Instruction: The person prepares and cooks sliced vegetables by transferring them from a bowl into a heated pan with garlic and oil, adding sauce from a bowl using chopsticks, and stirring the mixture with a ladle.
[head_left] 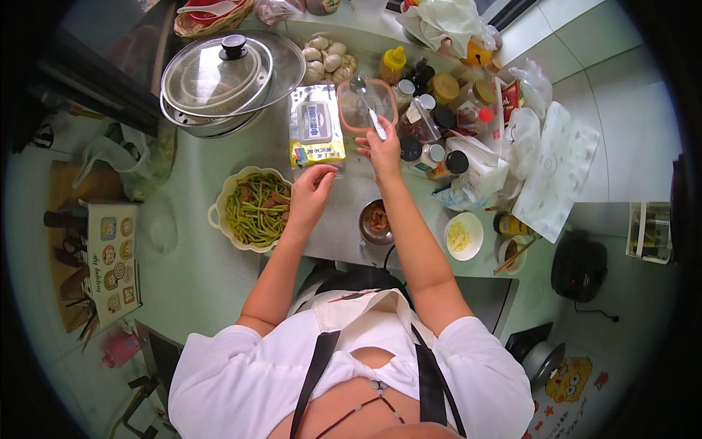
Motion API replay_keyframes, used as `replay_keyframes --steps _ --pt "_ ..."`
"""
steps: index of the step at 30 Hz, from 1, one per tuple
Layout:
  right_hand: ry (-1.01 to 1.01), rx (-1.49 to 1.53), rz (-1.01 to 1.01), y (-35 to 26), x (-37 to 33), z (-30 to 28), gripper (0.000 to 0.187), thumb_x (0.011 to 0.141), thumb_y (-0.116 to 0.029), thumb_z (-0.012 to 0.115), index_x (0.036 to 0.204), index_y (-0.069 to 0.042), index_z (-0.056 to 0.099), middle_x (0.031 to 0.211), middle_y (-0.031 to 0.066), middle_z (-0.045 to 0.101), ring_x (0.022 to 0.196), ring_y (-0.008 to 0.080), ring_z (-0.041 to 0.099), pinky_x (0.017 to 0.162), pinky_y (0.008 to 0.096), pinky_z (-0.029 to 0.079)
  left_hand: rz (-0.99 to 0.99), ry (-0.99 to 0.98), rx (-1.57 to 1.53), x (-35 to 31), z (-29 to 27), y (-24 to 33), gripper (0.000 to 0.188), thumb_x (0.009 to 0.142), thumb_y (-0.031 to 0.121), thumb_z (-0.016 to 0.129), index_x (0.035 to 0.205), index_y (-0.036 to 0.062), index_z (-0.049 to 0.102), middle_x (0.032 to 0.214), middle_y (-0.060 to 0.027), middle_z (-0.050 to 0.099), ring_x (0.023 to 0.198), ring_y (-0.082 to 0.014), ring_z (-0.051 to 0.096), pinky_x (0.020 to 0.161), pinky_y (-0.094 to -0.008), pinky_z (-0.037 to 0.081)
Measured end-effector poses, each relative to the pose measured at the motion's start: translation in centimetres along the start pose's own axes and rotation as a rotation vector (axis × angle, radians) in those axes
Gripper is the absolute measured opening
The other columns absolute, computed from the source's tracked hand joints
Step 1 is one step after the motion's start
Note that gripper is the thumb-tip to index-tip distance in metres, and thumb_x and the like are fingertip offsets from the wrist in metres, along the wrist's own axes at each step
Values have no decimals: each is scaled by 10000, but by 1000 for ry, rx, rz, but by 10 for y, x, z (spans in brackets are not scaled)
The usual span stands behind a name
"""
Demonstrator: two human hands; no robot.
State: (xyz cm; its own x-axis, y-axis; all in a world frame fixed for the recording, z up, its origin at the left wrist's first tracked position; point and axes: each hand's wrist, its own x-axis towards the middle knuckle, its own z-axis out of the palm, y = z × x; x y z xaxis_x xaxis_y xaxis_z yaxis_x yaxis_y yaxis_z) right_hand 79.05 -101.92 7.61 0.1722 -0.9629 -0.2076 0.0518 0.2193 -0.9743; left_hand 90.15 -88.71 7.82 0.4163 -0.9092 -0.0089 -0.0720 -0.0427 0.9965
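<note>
At the orange-rimmed container [354, 115], a white-handled spoon [378, 126] is clamped in the right hand [382, 155], while left of that container are a silver-and-yellow packet [316, 124] and, toward the near side, the left hand [313, 194], whose grip cannot be determined.

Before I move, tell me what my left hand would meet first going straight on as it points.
Your left hand would most likely meet the silver-and-yellow packet first, lying just ahead of it; the hand's height is unclear from this one view, so it might pass above.
</note>
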Motion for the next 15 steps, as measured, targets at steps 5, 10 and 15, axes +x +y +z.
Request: replay_keyframes --steps 5,10,15 --pt "-33 -152 -118 8 1 -15 508 749 39 454 1243 -55 386 1209 114 408 756 186 623 497 247 502 1 -120 0 8 22 -2 139 834 103 544 918 11 605 802 -46 605 695 -97 542 643 -234 436" --pt "90 -781 -559 36 17 -20 512 751 25 456 1246 -105 439 1339 224 305 1079 351 492 786 370 491 36 -202 0 6 35 4 141 854 88 527 932 -7 595 825 -14 587 739 -74 519 664 -207 417" --pt "2 -562 -531 -18 -35 -57 284 797 -57 512 1072 -99 567 1116 139 557 595 229 624 629 319 505 -9 -265 83 -8 61 9 154 856 96 520 938 -17 585 838 -20 600 804 -96 558 718 -227 424"
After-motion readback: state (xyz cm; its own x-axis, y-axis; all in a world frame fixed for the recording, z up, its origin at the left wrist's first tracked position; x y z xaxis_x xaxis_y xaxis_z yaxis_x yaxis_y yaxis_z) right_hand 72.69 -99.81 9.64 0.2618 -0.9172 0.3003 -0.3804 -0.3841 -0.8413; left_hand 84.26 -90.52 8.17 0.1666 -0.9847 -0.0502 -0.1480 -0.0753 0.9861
